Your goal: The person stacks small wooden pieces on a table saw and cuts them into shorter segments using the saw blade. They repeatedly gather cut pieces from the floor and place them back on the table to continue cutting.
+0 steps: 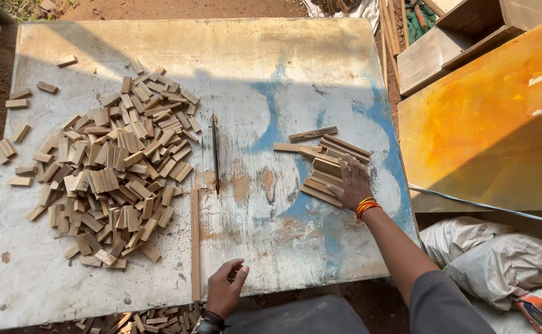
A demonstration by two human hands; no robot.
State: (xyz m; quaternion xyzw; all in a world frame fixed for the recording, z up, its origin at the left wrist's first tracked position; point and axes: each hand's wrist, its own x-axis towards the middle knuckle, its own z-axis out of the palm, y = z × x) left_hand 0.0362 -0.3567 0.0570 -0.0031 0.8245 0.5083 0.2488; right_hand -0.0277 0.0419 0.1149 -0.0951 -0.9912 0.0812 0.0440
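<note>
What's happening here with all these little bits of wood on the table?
A person stands at a worn table outdoors. The right hand rests flat on a small stack of longer wooden strips, and the left hand sits at the table's near edge beside a long thin strip. A large heap of short cut wooden blocks covers the table's left side, and a thin dark blade-like tool lies in the middle.
</note>
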